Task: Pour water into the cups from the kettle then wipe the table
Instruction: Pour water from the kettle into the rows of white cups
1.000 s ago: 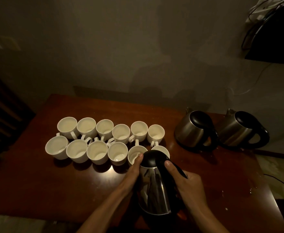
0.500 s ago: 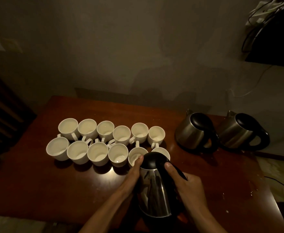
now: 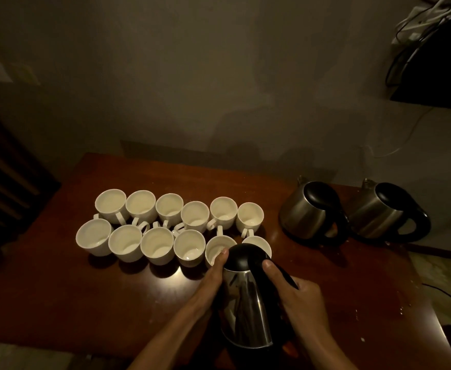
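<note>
A steel kettle (image 3: 245, 305) with a black lid is tipped forward over the right end of the near row of white cups. My right hand (image 3: 298, 297) grips its black handle, thumb on the lid. My left hand (image 3: 211, 279) presses flat against the kettle's left side. The lid hides most of the last cup (image 3: 259, 241); the cup beside it (image 3: 216, 248) is partly covered by my left fingers. Several white cups (image 3: 157, 241) stand in two rows on the brown table (image 3: 58, 289). Any stream of water is hidden.
Two more steel kettles with black lids and handles stand at the back right, one (image 3: 310, 209) beside the other (image 3: 384, 212). White specks dot the table's right side (image 3: 403, 308). A wall rises behind; cables hang at the upper right.
The kettle and both hands stay nearly in place over the same cups. The view has shifted slightly; no clear motion of the cups.
</note>
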A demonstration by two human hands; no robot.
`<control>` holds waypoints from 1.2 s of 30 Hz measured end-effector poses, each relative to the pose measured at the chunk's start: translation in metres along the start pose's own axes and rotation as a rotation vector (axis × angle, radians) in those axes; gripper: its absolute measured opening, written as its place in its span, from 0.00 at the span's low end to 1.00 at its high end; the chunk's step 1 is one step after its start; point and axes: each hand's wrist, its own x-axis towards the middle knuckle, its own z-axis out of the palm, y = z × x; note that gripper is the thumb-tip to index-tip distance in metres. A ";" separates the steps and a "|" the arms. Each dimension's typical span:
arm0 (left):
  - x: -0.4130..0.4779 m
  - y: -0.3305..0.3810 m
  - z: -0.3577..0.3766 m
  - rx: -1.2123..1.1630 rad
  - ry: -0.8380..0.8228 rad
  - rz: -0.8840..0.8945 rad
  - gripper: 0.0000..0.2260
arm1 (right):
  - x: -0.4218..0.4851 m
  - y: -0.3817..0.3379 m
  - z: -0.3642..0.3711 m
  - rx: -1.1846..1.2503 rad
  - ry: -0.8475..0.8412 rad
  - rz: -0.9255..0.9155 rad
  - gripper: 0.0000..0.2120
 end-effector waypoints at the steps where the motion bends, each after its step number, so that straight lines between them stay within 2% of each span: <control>1: 0.000 0.001 0.001 -0.009 -0.018 0.000 0.20 | 0.000 0.000 0.000 -0.002 0.000 0.001 0.21; 13: -0.011 0.002 0.001 -0.045 -0.107 -0.003 0.18 | 0.001 0.002 0.002 -0.010 0.011 0.026 0.21; 17: -0.012 0.003 0.005 -0.051 -0.079 -0.013 0.14 | 0.001 0.002 0.002 -0.018 0.010 0.035 0.21; 19: -0.009 0.001 0.002 -0.053 -0.076 -0.004 0.15 | 0.000 0.002 0.003 -0.017 0.011 0.031 0.21; 22: -0.004 -0.003 0.000 -0.073 -0.061 -0.017 0.24 | -0.001 0.002 0.003 -0.024 0.009 0.025 0.21; 25: -0.004 -0.002 -0.002 0.007 -0.053 -0.027 0.21 | -0.001 0.001 0.003 -0.022 0.004 0.034 0.20; 28: -0.006 0.000 -0.004 0.004 -0.043 -0.038 0.25 | -0.001 0.001 0.004 -0.025 0.003 0.042 0.20; 33: -0.007 0.000 0.000 -0.024 -0.018 -0.077 0.19 | 0.000 0.002 0.005 -0.059 0.015 0.036 0.23; 36: -0.004 -0.004 -0.003 -0.051 -0.007 -0.095 0.22 | 0.000 0.002 0.005 -0.055 0.024 0.032 0.23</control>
